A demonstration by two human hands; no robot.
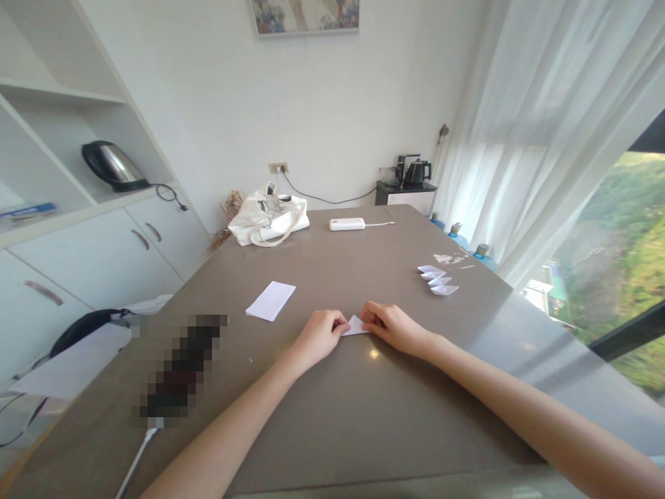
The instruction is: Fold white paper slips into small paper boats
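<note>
Between my hands is a small folded piece of white paper [355,324], its upper part coming to a point. My left hand [323,331] pinches its left corner with thumb and fingers. On the other side, my right hand [391,326] grips the right corner, its fingers curled. The paper is low over the table, and its corners are hidden under my fingertips. To the left lies a stack of white paper sheets [271,301]. Several folded paper boats [438,280] stand in a row to the right, beyond my right hand.
The grey table [322,430] bears a white handbag [269,216], a white power bank [347,224] with a short cable, and paper scraps [451,258] near the right edge. A blurred-out dark object [181,367] with a white cable [136,461] lies at the left.
</note>
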